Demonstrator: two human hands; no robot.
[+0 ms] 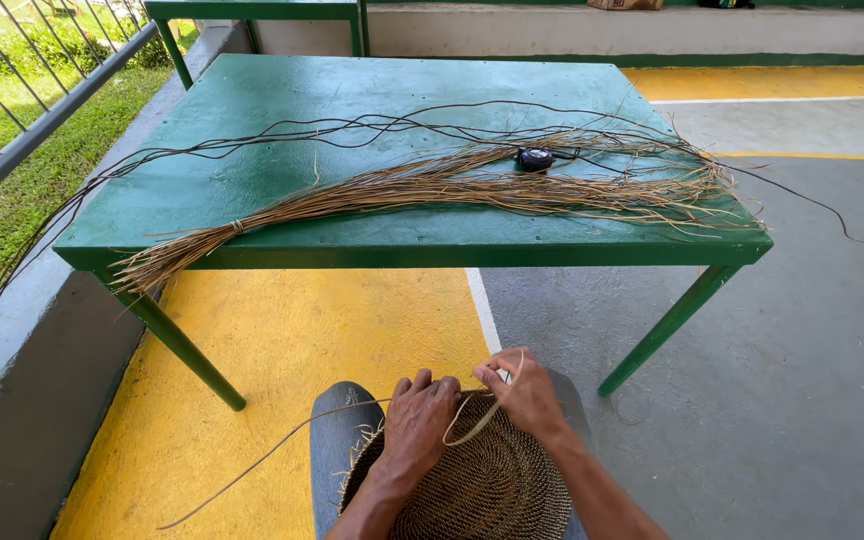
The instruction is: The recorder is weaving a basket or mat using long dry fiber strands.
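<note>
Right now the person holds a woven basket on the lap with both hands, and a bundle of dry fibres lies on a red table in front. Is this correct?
Not quite: the head view shows the table is green, not red. The rest holds: left hand and right hand work on the woven basket, and the bundle of dry fibres lies on the table.

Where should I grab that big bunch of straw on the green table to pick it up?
Grip the straw bundle at its tied, narrow end near the table's front left edge, coming from the front. There the strands are bound together; the far end fans out loose.

Hands (472, 410) weaving round basket (482, 490), fibre bundle (432, 185) on green table (252, 100)
</note>
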